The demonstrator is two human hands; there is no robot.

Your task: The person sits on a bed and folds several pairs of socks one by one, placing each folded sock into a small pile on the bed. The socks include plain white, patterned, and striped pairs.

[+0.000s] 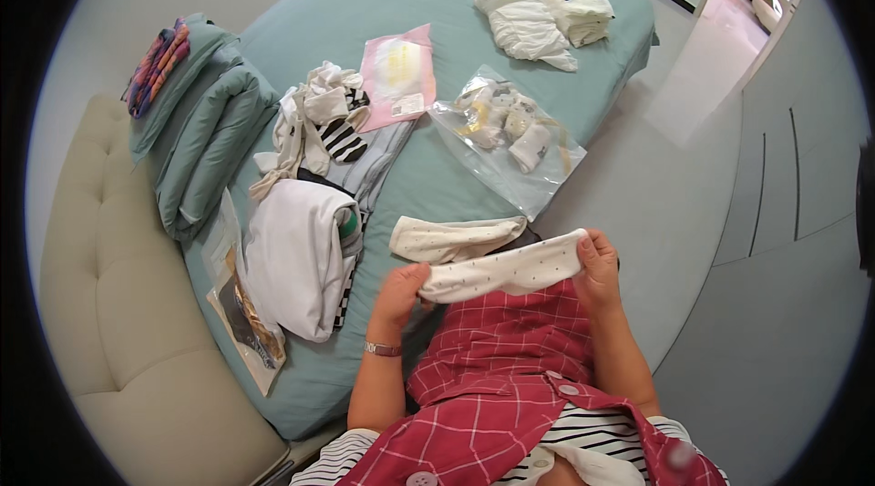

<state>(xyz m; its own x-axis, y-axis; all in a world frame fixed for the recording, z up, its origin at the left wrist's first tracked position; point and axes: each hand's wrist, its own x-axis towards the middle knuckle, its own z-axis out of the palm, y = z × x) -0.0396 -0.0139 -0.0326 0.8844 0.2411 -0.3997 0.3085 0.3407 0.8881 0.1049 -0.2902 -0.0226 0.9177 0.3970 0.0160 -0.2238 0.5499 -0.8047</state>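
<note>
A cream sock with small dots [506, 271] is stretched lengthwise between my two hands, above my lap. My left hand [403, 291] grips its left end, and my right hand [596, 264] pinches the other end. Just behind it, a similar dotted cream sock [444, 238] lies on the green bed sheet. A clear plastic bag [513, 175] with several rolled socks [523, 120] inside rests further back. To the left is a loose heap of white, cream and black-striped socks [321, 110], beside a pink-edged plastic package [400, 76].
A folded white garment [294, 254] and a flat clear package [249, 336] lie at the left by the padded headboard [102, 247]. Behind them are folded green bedding [212, 131] and a patterned cloth [157, 66]. Folded white fabrics [526, 18] sit near the bed's far corner.
</note>
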